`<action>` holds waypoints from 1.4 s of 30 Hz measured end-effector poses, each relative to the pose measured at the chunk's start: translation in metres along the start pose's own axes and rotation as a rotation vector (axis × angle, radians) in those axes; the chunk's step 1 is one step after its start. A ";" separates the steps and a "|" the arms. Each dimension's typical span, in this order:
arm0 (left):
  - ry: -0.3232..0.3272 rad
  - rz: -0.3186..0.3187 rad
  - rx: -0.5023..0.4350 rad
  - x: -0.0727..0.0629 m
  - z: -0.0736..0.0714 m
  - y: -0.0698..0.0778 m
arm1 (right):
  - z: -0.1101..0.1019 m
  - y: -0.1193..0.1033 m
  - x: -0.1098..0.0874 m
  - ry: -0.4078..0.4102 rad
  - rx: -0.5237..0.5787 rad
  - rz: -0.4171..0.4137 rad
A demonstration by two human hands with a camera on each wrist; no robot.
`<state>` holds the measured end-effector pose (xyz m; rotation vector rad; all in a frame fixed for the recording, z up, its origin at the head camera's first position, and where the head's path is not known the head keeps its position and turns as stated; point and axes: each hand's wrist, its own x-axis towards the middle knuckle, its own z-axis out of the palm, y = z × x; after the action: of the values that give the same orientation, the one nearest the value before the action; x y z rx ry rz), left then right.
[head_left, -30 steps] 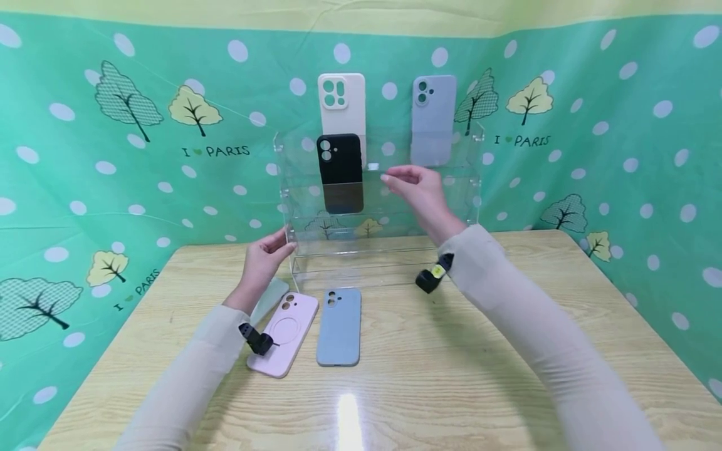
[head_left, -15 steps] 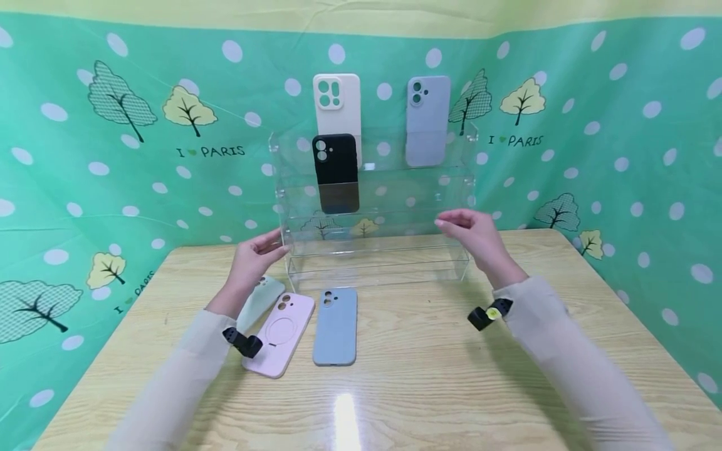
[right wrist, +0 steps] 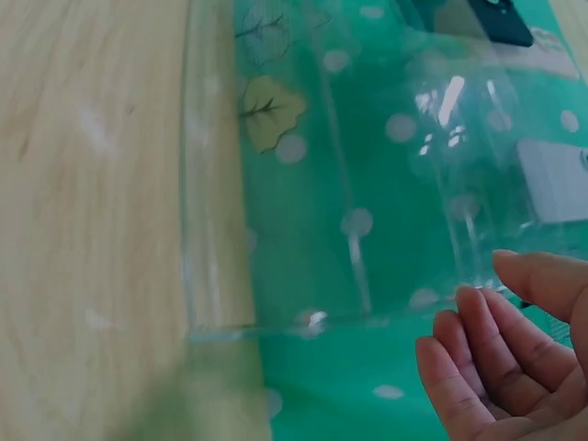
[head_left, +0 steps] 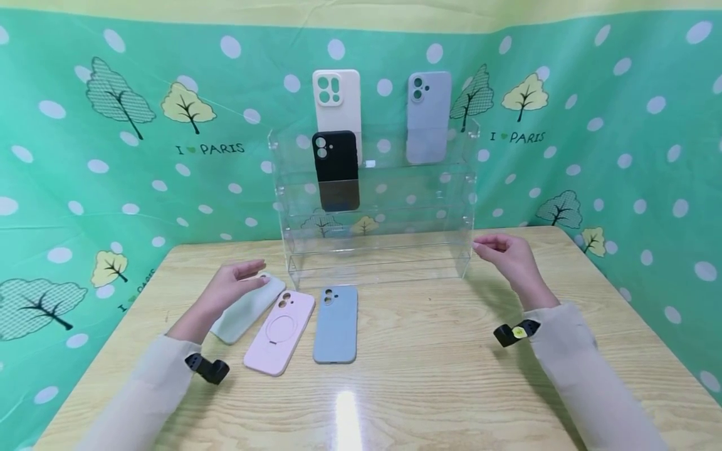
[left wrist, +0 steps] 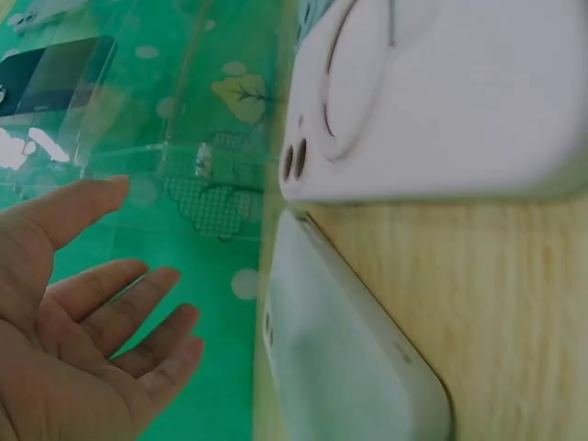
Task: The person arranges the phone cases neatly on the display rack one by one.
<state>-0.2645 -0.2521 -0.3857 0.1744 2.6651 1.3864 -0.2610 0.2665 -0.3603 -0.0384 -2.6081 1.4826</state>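
My left hand (head_left: 225, 288) hovers over the pale green phone case (head_left: 248, 310), fingers apart and holding nothing. In the left wrist view its palm and loosely bent fingers show beside the clear acrylic stand. My right hand (head_left: 507, 257) is at the right side of the acrylic display stand (head_left: 378, 272), thumb and fingertips close to its edge; whether they touch it is unclear. Next to the green case lie a pink phone case (head_left: 280, 332) with a ring and a blue phone case (head_left: 335, 324). On the stand are a black phone case (head_left: 336, 156), a white one (head_left: 338, 97) and a lavender one (head_left: 429, 116).
The wooden table (head_left: 423, 382) carries the stand towards its back edge. Behind it hangs a green dotted curtain (head_left: 225, 181) with printed trees. A black wrist camera (head_left: 211, 369) is strapped to the left wrist and another camera (head_left: 510, 334) to the right.
My right hand has come down from the middle tiers to the stand's right side. The left hand has let go of the stand's left edge and moved left and down towards the green case.
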 end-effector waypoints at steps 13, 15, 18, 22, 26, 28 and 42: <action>-0.022 -0.069 0.023 -0.012 -0.021 -0.035 | 0.017 0.031 0.006 -0.006 0.123 0.024; -0.030 -0.084 0.007 -0.012 -0.021 -0.040 | 0.019 0.032 0.008 -0.014 0.140 0.050; -0.038 -0.108 -0.007 -0.011 -0.018 -0.045 | 0.021 0.032 0.010 -0.021 0.142 0.085; -0.019 -0.140 -0.011 -0.010 -0.011 -0.046 | 0.022 0.032 0.011 -0.012 0.129 0.091; 0.018 -0.162 0.014 -0.009 -0.007 -0.047 | 0.023 0.033 0.011 -0.006 0.136 0.087; 0.028 -0.171 0.037 -0.009 -0.005 -0.048 | 0.025 0.033 0.011 0.001 0.139 0.089; 0.027 -0.184 0.112 -0.003 0.005 -0.052 | 0.028 0.033 0.010 0.053 0.138 0.071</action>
<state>-0.2630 -0.2783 -0.4304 -0.0769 2.7025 1.1944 -0.2764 0.2607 -0.4018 -0.1548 -2.4810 1.6581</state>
